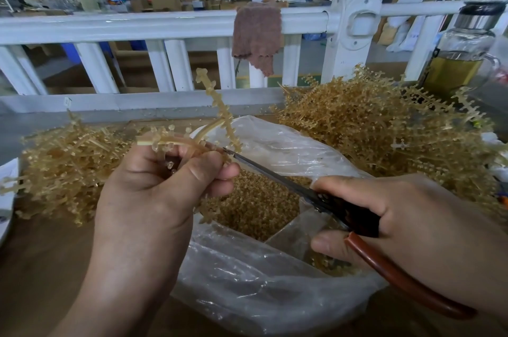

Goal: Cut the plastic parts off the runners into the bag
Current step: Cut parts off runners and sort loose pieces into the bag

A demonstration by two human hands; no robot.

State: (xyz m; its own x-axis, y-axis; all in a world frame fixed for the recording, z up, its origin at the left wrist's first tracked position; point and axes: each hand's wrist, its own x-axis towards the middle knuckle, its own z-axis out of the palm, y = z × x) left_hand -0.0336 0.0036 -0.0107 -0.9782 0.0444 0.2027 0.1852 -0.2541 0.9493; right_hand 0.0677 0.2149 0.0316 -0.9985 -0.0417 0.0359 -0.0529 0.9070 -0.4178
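Note:
My left hand [154,193] grips a translucent amber runner [217,114] with small parts along its branches, holding it above the bag. My right hand [398,221] holds cutters [277,177] with dark blades and reddish-brown handles; the blade tips meet the runner just right of my left fingers. Below both hands, a clear plastic bag [261,287] stands open, filled with several small amber cut parts [255,204].
A heap of amber runners [384,127] lies at the right, another heap [63,163] at the left. A white railing [170,26] with a brown cloth [257,34] runs behind. A glass bottle [461,53] stands at far right. People work in the background.

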